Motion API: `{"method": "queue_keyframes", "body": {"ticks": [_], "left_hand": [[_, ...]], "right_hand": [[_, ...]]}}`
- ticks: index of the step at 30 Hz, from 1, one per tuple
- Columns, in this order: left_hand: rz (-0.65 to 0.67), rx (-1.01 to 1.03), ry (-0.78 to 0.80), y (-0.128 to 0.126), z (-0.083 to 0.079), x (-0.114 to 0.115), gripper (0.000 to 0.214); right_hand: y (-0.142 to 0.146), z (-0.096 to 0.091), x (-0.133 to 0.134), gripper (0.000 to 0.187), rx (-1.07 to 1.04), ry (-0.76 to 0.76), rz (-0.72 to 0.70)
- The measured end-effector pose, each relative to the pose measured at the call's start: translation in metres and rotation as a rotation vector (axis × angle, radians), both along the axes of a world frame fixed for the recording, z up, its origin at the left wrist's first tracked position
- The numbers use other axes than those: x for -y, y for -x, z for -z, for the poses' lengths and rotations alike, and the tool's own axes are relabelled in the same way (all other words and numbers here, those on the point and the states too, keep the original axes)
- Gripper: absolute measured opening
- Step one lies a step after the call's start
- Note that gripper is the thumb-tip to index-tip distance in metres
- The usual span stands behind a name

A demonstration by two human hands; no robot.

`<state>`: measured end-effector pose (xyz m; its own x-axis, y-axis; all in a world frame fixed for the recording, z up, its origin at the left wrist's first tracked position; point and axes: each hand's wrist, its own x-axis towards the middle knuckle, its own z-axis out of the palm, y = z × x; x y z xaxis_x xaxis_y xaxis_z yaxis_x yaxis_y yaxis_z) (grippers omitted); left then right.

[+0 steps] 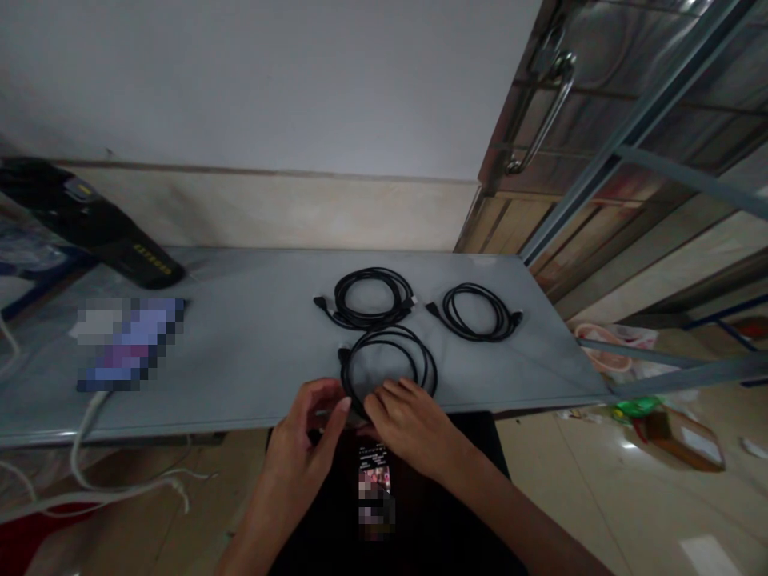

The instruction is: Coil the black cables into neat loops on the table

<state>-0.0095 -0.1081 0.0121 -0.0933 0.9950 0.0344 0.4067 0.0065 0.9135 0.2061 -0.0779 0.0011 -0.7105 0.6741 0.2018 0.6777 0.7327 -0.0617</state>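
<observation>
A coiled black cable [430, 352] lies at the front edge of the grey table, one plug end sticking out at its left. My left hand [306, 436] is curled at the coil's lower left, thumb and index finger closed on the cable there. Bent over the coil's near side, my right hand [411, 424] has its fingers closed on the cable; its fingertips are partly hidden. Just behind, a second coiled black cable [342, 296] touches or overlaps the first. A third coiled black cable [477, 336] rests to the right, plug ends outward.
On the grey table [252, 336], a phone-like device [132, 344], blurred out, lies at the left by a white cable [78, 448]. A black device with yellow lettering [138, 248] leans behind it. A metal frame [624, 144] rises at right. A cardboard box [684, 436] sits on the floor.
</observation>
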Motion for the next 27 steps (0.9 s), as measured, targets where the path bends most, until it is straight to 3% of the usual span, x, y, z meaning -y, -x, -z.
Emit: {"method": "queue_keyframes", "body": {"ticks": [2,5,10,12,15,17,20,27], "left_hand": [[-0.007,0.009,-0.003,0.000,0.003,0.000,0.042],[-0.026,0.121,0.018,-0.005,0.008,0.003,0.051],[-0.178,0.641,0.128,-0.031,0.006,0.014,0.077],[-0.212,0.849,0.236,-0.041,-0.002,0.016,0.079],[-0.237,1.029,0.315,-0.050,-0.016,0.013,0.062],[-0.220,1.079,0.308,-0.052,-0.024,0.009,0.051],[-0.145,1.111,0.268,-0.058,-0.031,0.004,0.045],[0.028,1.090,0.202,-0.093,-0.030,-0.021,0.052]], "right_hand": [[-0.003,-0.001,0.001,0.013,0.013,-0.039,-0.005],[-0.007,-0.006,0.003,0.012,0.000,-0.081,-0.014],[-0.014,-0.013,0.011,0.007,0.002,-0.070,-0.062],[-0.017,-0.011,0.014,0.015,-0.022,-0.089,-0.090],[-0.022,-0.005,0.020,0.036,-0.087,-0.103,-0.136],[-0.028,-0.004,0.024,0.039,-0.125,-0.116,-0.166],[-0.039,-0.005,0.030,0.027,-0.135,-0.167,-0.178],[-0.082,-0.018,0.024,0.023,-0.129,-0.282,-0.044]]}}
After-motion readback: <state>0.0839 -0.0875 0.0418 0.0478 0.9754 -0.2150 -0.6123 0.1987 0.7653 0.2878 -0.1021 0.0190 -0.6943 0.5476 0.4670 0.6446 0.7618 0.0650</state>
